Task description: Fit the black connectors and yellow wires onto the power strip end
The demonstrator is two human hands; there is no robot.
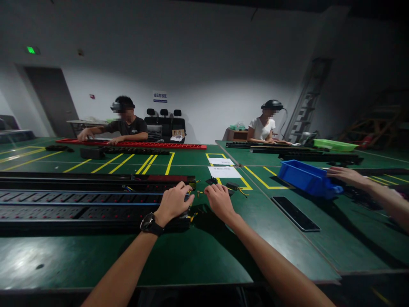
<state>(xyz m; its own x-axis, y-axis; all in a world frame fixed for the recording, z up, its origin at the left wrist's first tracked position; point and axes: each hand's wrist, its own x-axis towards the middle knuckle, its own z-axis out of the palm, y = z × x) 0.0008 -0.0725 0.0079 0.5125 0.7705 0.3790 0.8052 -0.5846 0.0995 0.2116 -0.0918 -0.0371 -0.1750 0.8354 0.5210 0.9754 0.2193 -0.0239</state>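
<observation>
Several long black power strips [57, 213] with rows of red-dotted sockets lie side by side on the left. My left hand [172, 202], with a dark watch [151, 224] on its wrist, is bent over the end of the blue-edged strip and grips it. My right hand [220, 199] is just right of that end, fingers pinched together. A short yellow wire [200, 192] shows by its fingertips; what they hold is hidden. Another yellow wire end [192, 217] sticks out below my left hand. A small black part with yellow wires [234, 186] lies beyond my right hand.
On the green table [179, 260] are white papers [225, 172], a black phone [295, 213] and a blue bin [302, 177] touched by another person's hand [347, 175]. Two people work across the table, one at a red strip [159, 145]. A green tray [335, 145] stands far right.
</observation>
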